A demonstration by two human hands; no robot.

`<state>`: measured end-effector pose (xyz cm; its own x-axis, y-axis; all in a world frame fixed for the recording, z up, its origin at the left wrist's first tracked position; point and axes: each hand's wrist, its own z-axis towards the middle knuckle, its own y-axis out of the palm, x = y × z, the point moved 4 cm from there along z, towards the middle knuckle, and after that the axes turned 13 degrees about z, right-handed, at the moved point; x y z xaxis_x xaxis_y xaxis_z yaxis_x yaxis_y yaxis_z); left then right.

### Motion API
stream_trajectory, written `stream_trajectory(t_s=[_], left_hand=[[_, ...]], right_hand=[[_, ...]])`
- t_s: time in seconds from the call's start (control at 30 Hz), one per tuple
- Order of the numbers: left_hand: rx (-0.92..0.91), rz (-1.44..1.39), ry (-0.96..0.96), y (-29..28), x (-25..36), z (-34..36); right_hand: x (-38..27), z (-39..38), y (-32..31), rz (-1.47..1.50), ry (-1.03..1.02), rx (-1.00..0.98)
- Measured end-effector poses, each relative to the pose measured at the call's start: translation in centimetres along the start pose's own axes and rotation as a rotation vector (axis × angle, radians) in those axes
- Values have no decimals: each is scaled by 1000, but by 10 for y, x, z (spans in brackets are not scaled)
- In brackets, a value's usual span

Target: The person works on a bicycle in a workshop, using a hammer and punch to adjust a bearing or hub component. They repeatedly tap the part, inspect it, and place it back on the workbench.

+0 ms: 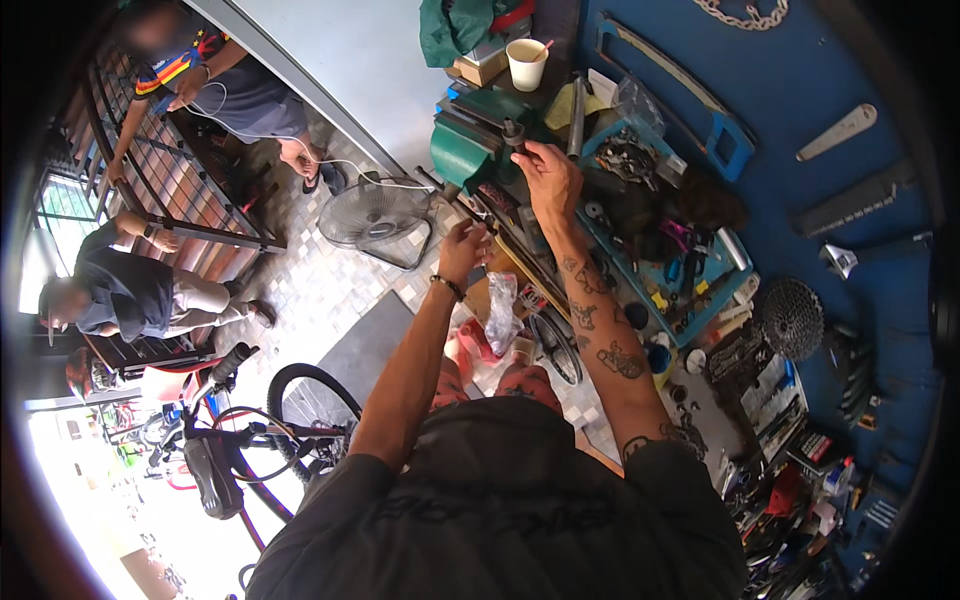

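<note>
My right hand [550, 180] grips a small dark cylindrical part [514, 133] upright, just beside the green bench vise [457, 152] at the top middle. My left hand [463, 250] is lower and to the left, fingers curled at the long rods and tools [522, 267] along the bench edge; what it holds, if anything, I cannot make out. A crumpled clear plastic bag [501, 310] lies below it. To the right of my right hand is a turquoise tray [720, 285] full of small tools and parts, with a metal tube [577, 115] above.
A paper cup [526, 67] stands behind the vise. Hand tools hang on the blue wall [780, 80]. A floor fan [370, 225] stands left of the bench, bicycles [300, 405] at lower left. Two other people [135, 285] are by the railing at left.
</note>
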<state>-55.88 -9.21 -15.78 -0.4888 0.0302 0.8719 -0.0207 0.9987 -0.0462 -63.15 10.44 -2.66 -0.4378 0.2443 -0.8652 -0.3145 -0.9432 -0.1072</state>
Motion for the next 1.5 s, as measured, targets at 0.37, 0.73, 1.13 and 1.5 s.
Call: stream_trajectory(t_s=[0.37, 0.73, 1.13, 1.5], left_hand=[[-174, -5, -148, 19, -2, 3], [-150, -248, 15, 44, 21, -1], [-528, -1396, -443, -19, 138, 11], [-42, -474, -135, -76, 119, 43]], right_hand=[[34, 16, 21, -17, -116, 17], [30, 20, 25, -63, -187, -41], [25, 17, 33, -80, -137, 8], [39, 11, 42, -140, -192, -7]])
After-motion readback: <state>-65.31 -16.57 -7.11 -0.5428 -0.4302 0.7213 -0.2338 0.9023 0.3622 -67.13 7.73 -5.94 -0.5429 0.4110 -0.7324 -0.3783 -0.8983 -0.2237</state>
